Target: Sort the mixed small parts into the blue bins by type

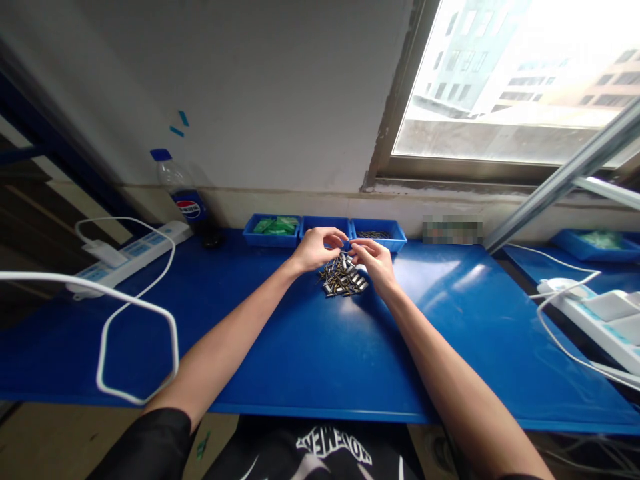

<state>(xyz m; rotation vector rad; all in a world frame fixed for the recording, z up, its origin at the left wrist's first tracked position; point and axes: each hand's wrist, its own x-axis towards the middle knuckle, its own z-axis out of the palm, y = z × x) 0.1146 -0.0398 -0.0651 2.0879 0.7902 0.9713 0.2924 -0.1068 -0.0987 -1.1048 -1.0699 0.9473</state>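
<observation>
A pile of small metal parts [344,277], some silvery cylinders and some thin and brass-coloured, lies on the blue table [300,360]. Over the pile's back left edge is my left hand [320,249], its fingers curled and thumb drawn in toward them. My right hand [374,262] is over the back right side, with thumb and forefinger pinched near the left fingertips. Whatever the fingertips hold is too small to make out. Just behind the hands stand three blue bins in a row; the middle bin [325,221] is partly hidden by my left hand.
Green packets fill the left bin [273,230]; thin dark pieces lie in the right bin [379,233]. A cola bottle [187,203] and power strip [133,257] stand at left, with a looping white cable [175,333]. Another power strip [595,320] and metal post [560,177] are at right.
</observation>
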